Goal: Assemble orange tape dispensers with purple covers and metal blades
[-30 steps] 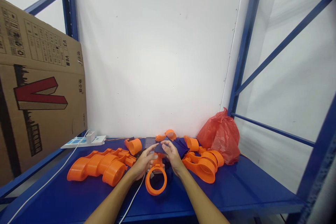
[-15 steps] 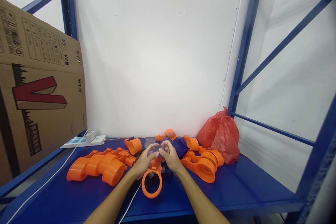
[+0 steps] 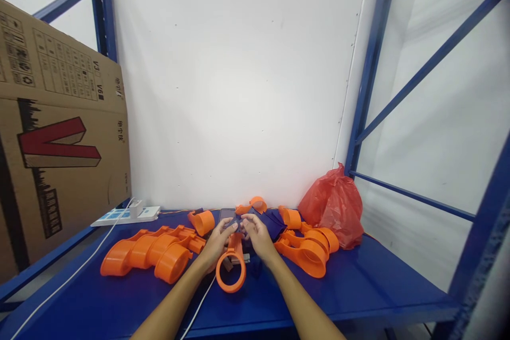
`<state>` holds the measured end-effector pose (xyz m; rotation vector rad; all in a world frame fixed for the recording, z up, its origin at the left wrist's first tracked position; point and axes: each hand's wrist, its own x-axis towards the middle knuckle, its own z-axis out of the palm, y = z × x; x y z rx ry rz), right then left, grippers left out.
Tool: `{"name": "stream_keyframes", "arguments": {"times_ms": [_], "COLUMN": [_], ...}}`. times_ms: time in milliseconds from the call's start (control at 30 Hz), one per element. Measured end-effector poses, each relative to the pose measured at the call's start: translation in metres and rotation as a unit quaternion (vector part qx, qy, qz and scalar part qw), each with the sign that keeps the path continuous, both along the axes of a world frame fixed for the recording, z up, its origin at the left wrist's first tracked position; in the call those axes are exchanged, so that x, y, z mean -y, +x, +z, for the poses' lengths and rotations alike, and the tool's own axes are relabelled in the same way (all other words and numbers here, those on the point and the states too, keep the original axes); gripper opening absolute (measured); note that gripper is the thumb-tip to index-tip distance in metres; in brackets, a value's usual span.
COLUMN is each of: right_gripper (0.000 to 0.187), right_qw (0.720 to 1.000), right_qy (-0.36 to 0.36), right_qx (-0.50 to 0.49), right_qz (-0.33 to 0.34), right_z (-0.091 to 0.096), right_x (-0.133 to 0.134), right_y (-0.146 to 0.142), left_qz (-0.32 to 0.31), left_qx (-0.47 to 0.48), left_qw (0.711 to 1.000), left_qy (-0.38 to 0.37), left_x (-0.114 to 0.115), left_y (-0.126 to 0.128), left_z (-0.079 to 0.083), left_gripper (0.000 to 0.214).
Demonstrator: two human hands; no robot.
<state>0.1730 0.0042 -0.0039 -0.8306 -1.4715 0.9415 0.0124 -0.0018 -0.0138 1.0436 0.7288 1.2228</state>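
Note:
An orange plastic ring with a handle (image 3: 236, 246) hangs ring-down between my hands. At the handle's top is a small dark blue piece (image 3: 238, 222), partly covered by fingers. My left hand (image 3: 217, 240) is closed around the top of the handle, thumb against the blue piece. My right hand (image 3: 257, 235) has its fingertips pinched together at the right edge of that piece. Whatever may lie between those fingertips is too small to make out.
Orange ring parts lie in a nested row (image 3: 147, 252) on the left and a pile (image 3: 313, 252) on the right. A red plastic bag (image 3: 332, 207) sits back right. A power strip (image 3: 147, 213) with a white cable and a large cardboard box (image 3: 79, 186) stand left. Dark blue cloth-like material (image 3: 275, 224) lies behind my right hand.
My right thumb has come off the face of the blue piece, and the fingertips now pinch at its right edge. The orange ring has risen slightly and tilted a little.

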Motion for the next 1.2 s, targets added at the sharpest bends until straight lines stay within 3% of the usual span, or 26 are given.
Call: {"name": "stream_keyframes", "arguments": {"times_ms": [100, 167, 233, 333, 400, 500, 600, 867, 967, 1067, 1133, 1200], "right_gripper": [0.038, 0.026, 0.023, 0.017, 0.013, 0.014, 0.014, 0.015, 0.017, 0.021, 0.022, 0.022], "right_qw": [0.985, 0.942, 0.880, 0.791, 0.749, 0.711, 0.694, 0.695, 0.717, 0.801, 0.874, 0.925], "right_qy": [0.051, 0.094, 0.115, 0.103, 0.093, 0.080, 0.075, 0.087, 0.098, 0.096, 0.112, 0.141], "right_qx": [0.075, 0.189, 0.320, 0.467, 0.522, 0.566, 0.583, 0.576, 0.544, 0.439, 0.334, 0.234], "right_qz": [-0.150, -0.259, -0.332, -0.382, -0.398, -0.410, -0.415, -0.422, -0.425, -0.396, -0.336, -0.264], "right_z": [0.000, 0.000, 0.002, 0.006, 0.008, 0.009, 0.008, 0.007, 0.006, 0.004, 0.004, 0.006], "right_x": [-0.002, 0.000, 0.004, 0.010, 0.012, 0.013, 0.011, 0.007, 0.005, 0.003, 0.003, 0.005], "right_y": [0.011, 0.019, 0.024, 0.025, 0.023, 0.022, 0.023, 0.025, 0.028, 0.031, 0.030, 0.027], "left_qz": [0.023, 0.033, 0.031, 0.006, -0.015, -0.043, -0.061, -0.070, -0.086, -0.078, -0.070, -0.064], "left_qx": [0.031, 0.061, 0.086, 0.110, 0.121, 0.127, 0.124, 0.136, 0.129, 0.121, 0.117, 0.122], "left_qw": [0.999, 0.997, 0.995, 0.993, 0.991, 0.989, 0.989, 0.988, 0.988, 0.989, 0.990, 0.990], "left_qy": [-0.017, -0.027, -0.037, -0.050, -0.054, -0.058, -0.057, -0.025, -0.024, -0.027, -0.026, -0.021], "left_x": [0.001, 0.002, 0.004, 0.007, 0.009, 0.009, 0.007, 0.007, 0.006, 0.006, 0.006, 0.007], "left_y": [0.001, 0.001, 0.000, -0.003, -0.005, -0.008, -0.009, -0.006, -0.005, -0.005, -0.004, -0.004], "left_z": [0.007, 0.011, 0.016, 0.020, 0.022, 0.023, 0.023, 0.023, 0.022, 0.021, 0.021, 0.022], "left_gripper": [0.052, 0.048, 0.046, 0.043, 0.044, 0.050, 0.056, 0.061, 0.066, 0.065, 0.061, 0.057]}}
